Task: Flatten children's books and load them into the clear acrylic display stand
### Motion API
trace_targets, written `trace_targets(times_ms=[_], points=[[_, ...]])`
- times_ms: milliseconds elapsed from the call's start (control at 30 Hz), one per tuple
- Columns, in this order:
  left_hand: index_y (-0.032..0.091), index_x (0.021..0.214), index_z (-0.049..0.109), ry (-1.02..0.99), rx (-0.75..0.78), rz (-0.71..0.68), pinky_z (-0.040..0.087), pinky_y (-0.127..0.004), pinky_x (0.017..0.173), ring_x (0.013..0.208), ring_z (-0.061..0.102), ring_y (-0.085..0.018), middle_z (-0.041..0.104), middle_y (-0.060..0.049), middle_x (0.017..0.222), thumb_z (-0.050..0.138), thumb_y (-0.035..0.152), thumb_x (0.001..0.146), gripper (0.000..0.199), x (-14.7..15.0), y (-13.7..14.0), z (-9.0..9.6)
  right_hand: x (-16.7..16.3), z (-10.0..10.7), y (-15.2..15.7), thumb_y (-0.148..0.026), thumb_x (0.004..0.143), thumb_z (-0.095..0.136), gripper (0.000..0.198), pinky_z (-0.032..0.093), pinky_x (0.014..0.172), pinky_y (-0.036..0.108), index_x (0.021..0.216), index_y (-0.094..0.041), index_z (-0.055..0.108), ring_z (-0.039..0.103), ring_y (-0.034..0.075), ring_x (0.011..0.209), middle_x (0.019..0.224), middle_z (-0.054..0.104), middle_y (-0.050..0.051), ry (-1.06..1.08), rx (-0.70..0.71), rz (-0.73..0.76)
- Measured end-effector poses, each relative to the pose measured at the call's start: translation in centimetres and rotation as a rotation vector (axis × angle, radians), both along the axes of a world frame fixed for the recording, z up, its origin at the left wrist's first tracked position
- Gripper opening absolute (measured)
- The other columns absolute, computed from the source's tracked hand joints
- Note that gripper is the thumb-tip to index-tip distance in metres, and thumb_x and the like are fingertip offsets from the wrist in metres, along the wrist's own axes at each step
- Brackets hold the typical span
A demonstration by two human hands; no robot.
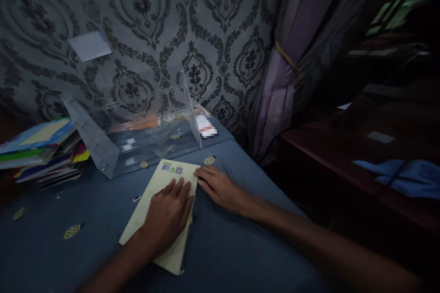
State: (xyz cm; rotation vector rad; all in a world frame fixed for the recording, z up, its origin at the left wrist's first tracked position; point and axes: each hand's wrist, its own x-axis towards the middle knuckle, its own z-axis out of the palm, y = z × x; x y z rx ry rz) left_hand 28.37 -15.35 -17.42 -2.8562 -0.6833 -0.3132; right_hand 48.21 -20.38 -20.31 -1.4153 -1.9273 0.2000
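Observation:
A pale yellow book (160, 192) lies on the table with its printed back cover up. A barcode, a green logo and a QR code show near its far edge. My left hand (168, 215) rests flat on the cover, fingers stretched out. At the book's far right corner is my right hand (222, 187), its fingertips touching the edge and its thumb a little apart. Just beyond the book stands a clear plastic rack (96, 142) with upright side panels.
A stack of books (44, 151) sits at the left on the blue patterned tablecloth (233, 247). Orange printed material (137, 123) lies behind the rack, and a white packet (206, 127) beside it. A tied purple curtain (275, 100) and a dark red surface (326, 155) are to the right.

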Motion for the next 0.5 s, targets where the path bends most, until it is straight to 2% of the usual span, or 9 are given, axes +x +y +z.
trace_targets(times_ms=[133,300,500], points=[[0.015,0.131,0.056,-0.038,-0.085,0.009,0.059,-0.045,0.088,0.122,0.061,-0.032,0.065,-0.013,0.131,0.04,0.026,0.1,0.036,0.1,0.9,0.2,0.5,-0.4,3.1,-0.017,0.097,0.045,0.023,0.05,0.1,0.043,0.115,-0.017,0.06,0.061,0.024,0.115,0.12,0.067,0.014,-0.066,-0.034,-0.006],[0.018,0.129,0.057,-0.031,-0.183,0.042,0.056,-0.046,0.094,0.127,0.057,-0.03,0.062,-0.012,0.135,0.043,0.031,0.1,0.035,0.0,1.9,0.4,0.5,-0.9,6.9,-0.014,0.097,0.044,0.027,0.047,0.103,0.041,0.118,-0.015,0.06,0.059,0.022,0.118,0.123,0.066,0.014,-0.089,-0.044,0.054],[0.013,0.138,0.051,0.079,-0.256,-0.039,0.045,-0.049,0.108,0.142,0.038,-0.031,0.048,-0.016,0.148,0.042,0.048,0.1,0.053,-0.8,1.4,0.9,0.3,-2.1,7.9,-0.018,0.099,0.041,0.033,0.044,0.108,0.044,0.126,-0.019,0.058,0.054,0.022,0.126,0.132,0.062,0.012,-0.075,-0.015,0.055]])
